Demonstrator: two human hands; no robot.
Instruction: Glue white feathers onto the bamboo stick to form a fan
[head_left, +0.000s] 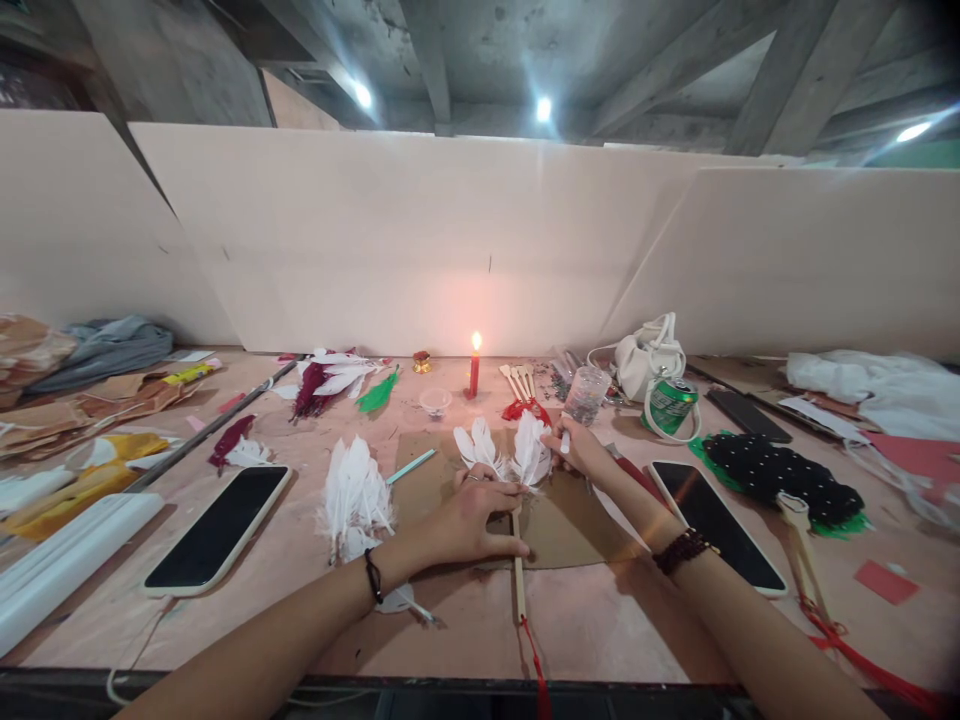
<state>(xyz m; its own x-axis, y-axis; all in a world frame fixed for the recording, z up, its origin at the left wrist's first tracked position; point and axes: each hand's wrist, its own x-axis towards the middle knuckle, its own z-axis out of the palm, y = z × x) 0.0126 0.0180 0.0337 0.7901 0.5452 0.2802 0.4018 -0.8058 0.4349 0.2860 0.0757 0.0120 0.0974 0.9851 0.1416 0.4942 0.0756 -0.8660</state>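
A person is working with both bare hands at a pink-covered table (292, 630), fanning white feathers (531, 450) out above a slim wooden handle (520, 590). The handle is resting in front of the person, its upper part over a brown cardboard sheet (592, 520) and its lower end trailing a red tassel (537, 665). The left hand (476, 515) is reaching across the feather bases, its thumb extending over the handle and a gap showing between thumb and fingers; how firmly it is gripping, one cannot tell. The right hand (581, 445) is pinching a short white stick (565, 440) just beside the right-hand feathers. Beyond them, a lit red candle (475, 373) is burning before white panels (420, 235). A heap of loose white feathers (356, 490) is lying to the left, near a dark-screened phone (221, 530). To the right, a second phone (716, 525) is lying near a green can (670, 405), while a black, white-dotted piece (784, 480) edged in green is spreading farther out.
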